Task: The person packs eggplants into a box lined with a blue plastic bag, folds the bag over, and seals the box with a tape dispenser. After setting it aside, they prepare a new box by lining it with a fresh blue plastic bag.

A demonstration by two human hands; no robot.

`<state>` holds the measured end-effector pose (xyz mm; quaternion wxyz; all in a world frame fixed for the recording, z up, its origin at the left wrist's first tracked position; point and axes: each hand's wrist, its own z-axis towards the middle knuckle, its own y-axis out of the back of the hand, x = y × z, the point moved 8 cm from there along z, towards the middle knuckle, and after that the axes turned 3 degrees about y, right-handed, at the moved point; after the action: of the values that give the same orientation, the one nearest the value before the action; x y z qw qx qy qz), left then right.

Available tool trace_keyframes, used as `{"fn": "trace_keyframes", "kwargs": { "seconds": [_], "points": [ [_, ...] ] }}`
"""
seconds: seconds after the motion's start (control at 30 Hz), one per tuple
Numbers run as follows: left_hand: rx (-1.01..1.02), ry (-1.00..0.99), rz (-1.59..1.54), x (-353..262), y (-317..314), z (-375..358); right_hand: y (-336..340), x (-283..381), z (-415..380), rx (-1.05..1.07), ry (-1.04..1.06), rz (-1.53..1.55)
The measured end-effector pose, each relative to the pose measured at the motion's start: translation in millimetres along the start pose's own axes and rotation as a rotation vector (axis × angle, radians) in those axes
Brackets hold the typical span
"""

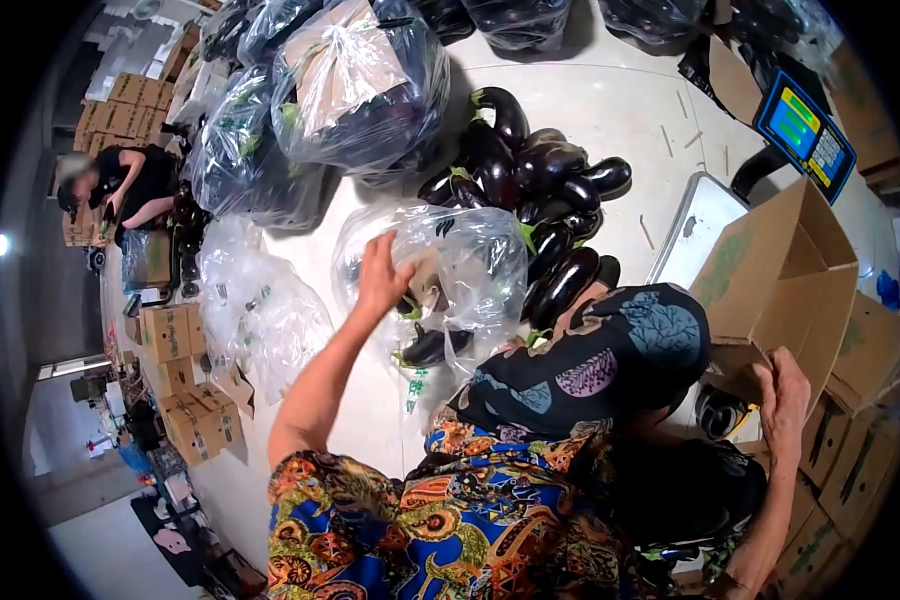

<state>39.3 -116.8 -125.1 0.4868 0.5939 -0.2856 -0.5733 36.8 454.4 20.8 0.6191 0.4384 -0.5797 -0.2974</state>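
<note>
My left hand point(378, 282) reaches over a clear plastic bag point(490, 250) on the floor, its fingers apart and nothing in them. Inside the bag show a piece of brown cardboard point(430, 285) and an eggplant point(435, 347) near the bag's front edge. On my right, my right hand point(785, 400) is closed on the lower edge of an open cardboard box point(805, 290), which is tilted with its hollow side toward me. A heap of loose dark purple eggplants point(545, 165) lies just beyond the bag, close to my knee.
Large filled plastic bags of eggplants point(260, 150) stand at the back left. Crumpled clear plastic point(260, 300) lies left of my arm. A scale with a blue display point(805, 135) stands at right, near more cardboard boxes point(845, 450). Another person point(135, 190) bends at far left beside stacked cartons point(135, 105).
</note>
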Motion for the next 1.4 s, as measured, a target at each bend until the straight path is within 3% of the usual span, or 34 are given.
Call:
{"fn": "trace_keyframes", "kwargs": {
  "seconds": [0.03,0.1,0.17,0.23,0.3,0.33,0.4,0.47,0.57,0.63,0.7,0.77,0.87,0.97,1.03,1.1,1.17,1.23,1.3,1.33,1.4],
  "points": [
    [-0.295,-0.178,0.247,-11.8,17.8,-15.8,-6.5,-3.9,-2.6,0.09,-0.037,-0.004],
    [-0.37,-0.118,0.395,2.4,19.2,-18.6,-18.0,-12.7,-8.9,0.278,-0.098,-0.015],
    [-0.218,0.057,0.409,49.1,-0.6,-13.0,-24.9,-3.9,-12.3,0.25,-0.061,-0.052],
    [0.161,0.324,0.271,139.1,-55.2,-2.7,-24.9,4.4,-11.8,0.224,-0.067,-0.14],
    [-0.059,0.187,-0.082,128.9,-48.7,25.5,-19.9,9.1,-15.4,0.22,-0.101,-0.239],
    [0.036,0.179,-0.118,102.4,-42.5,42.7,-16.8,12.5,-17.9,0.228,-0.119,-0.289],
    [-0.03,0.011,-0.138,53.2,-18.6,63.4,1.7,42.2,-11.7,0.121,-0.062,-0.246],
    [-0.29,-0.162,-0.051,-28.8,37.9,64.4,14.4,60.4,-9.9,0.046,-0.053,-0.232],
    [-0.222,-0.419,-0.087,-78.6,48.1,21.5,16.6,103.6,0.2,-0.018,-0.039,-0.047],
    [0.196,-0.357,-0.353,-61.0,4.2,-30.1,11.7,117.9,9.0,0.021,-0.002,-0.051],
    [0.316,-0.126,-0.324,4.1,-55.2,-90.4,4.6,123.9,16.4,0.033,0.035,-0.051],
    [0.619,0.022,0.029,99.9,-135.5,-160.2,-3.4,119.3,23.5,0.064,0.038,-0.046],
    [0.395,-0.077,0.134,91.4,-128.0,-184.5,-11.4,109.1,33.0,0.079,0.048,-0.032],
    [0.429,0.049,0.047,96.1,-135.3,-175.3,-23.4,102.0,35.8,0.14,0.051,-0.027],
    [0.806,0.099,-0.176,126.3,-158.9,-168.3,-27.9,98.0,34.1,0.113,0.061,0.0],
    [0.624,-0.008,-0.246,102.5,-141.4,-159.2,-28.1,100.6,29.8,0.082,0.089,-0.009],
    [0.598,-0.012,-0.239,101.1,-166.8,-180.7,-28.9,88.3,30.6,0.105,0.016,0.069],
    [0.66,0.192,-0.194,98.2,-176.1,-186.1,-25.5,79.8,24.5,0.037,0.016,0.135],
    [0.601,0.204,-0.249,104.2,-174.9,-186.8,-18.8,73.3,21.3,-0.049,-0.012,0.175],
    [0.74,0.39,-0.379,101.5,-175.3,-186.9,-19.7,67.8,21.3,-0.051,-0.027,0.219],
    [0.83,0.559,-0.653,127.9,-204.3,-201.3,-19.3,61.9,19.1,-0.058,-0.05,0.261]
  ]
}}
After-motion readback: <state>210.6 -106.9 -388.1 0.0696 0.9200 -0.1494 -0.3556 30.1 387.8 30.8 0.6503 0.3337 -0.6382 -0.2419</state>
